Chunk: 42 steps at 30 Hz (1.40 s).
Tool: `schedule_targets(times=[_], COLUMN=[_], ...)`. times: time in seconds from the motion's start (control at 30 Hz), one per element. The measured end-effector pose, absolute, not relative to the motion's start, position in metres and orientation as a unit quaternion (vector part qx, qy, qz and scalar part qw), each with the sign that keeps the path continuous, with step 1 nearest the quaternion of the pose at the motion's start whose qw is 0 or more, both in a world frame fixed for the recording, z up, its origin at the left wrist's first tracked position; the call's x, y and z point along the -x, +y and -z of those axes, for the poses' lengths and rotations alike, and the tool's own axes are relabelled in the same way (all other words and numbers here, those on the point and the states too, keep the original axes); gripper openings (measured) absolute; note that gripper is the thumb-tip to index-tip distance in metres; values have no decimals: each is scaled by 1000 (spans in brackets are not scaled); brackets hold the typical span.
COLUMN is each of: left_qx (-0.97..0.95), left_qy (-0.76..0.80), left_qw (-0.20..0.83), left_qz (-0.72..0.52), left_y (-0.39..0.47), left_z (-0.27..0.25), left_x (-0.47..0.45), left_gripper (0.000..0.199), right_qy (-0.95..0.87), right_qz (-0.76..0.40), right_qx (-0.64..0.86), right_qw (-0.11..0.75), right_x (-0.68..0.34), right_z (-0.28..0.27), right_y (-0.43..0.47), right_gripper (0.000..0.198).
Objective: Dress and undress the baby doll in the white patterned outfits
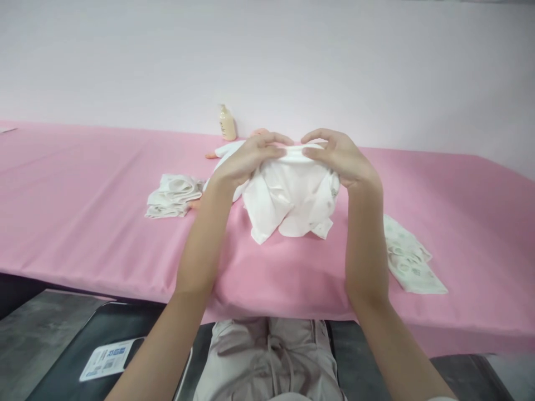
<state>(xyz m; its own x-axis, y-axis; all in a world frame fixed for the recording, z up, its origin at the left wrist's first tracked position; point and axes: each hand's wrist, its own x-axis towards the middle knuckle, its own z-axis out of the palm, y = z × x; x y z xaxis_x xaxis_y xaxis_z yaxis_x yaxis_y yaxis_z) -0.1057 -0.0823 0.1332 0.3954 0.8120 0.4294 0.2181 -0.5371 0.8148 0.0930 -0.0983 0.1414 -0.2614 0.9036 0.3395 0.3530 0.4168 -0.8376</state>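
**Both hands gripping a white garment above the pink table**

Left hand point(246, 159) and right hand point(340, 159) raised side by side, fingers curled over the top edge of a small white garment point(288, 203). Both hands closed on the cloth, fingertips nearly meeting at the middle. Garment hangs down between and below the hands, its lower flaps reaching the pink tablecloth point(83, 184) or just above it; contact unclear.

Behind the garment, partly hidden: part of a doll point(221, 151), one peach-coloured limb showing at left and a peach patch above the left hand. Cream pump bottle point(227, 123) stands upright at the table's far edge, near the wall.

Left of the left forearm: folded white cloths point(174, 196), stacked. Right of the right forearm: printed cloth point(407, 256) lying flat, near the table's front edge.
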Motion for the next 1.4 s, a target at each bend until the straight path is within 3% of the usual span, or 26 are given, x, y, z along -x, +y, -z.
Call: schedule_targets(times=[0.13, 0.3, 0.47, 0.6, 0.73, 0.93, 1.13, 1.4], left_qx=[-839, -839, -761, -720, -701, -702, -599, -594], left_qy=[338, 395, 500, 534, 546, 480, 479, 453], left_qw=[224, 65, -2, 17, 46, 169, 212, 272], left_qz=[-362, -368, -413, -443, -456, -498, -606, -607], left_y=[-80, -63, -46, -42, -48, -64, -61, -60], left_z=[-132, -121, -114, -114, -118, -129, -135, -129], left_x=[121, 131, 141, 151, 155, 154, 173, 198], left_gripper=[46, 38, 28, 16, 19, 20, 36, 31], right_qy=[-777, -791, -749, -708, -678, -685, -712, -689], right_qz=[-269, -165, -46, -14, -3, 23, -47, -136], right_qx=[405, 439, 505, 561, 597, 601, 557, 506], right_qw=[401, 392, 426, 429, 428, 412, 425, 501], right_x=[-104, -110, -109, -116, -125, -127, -134, -157], right_z=[-139, -133, -127, -122, -117, -106, -114, -130], right_y=[-96, -87, -77, -70, -66, -62, -65, -87], right_gripper=[30, 21, 18, 12, 8, 11, 22, 14])
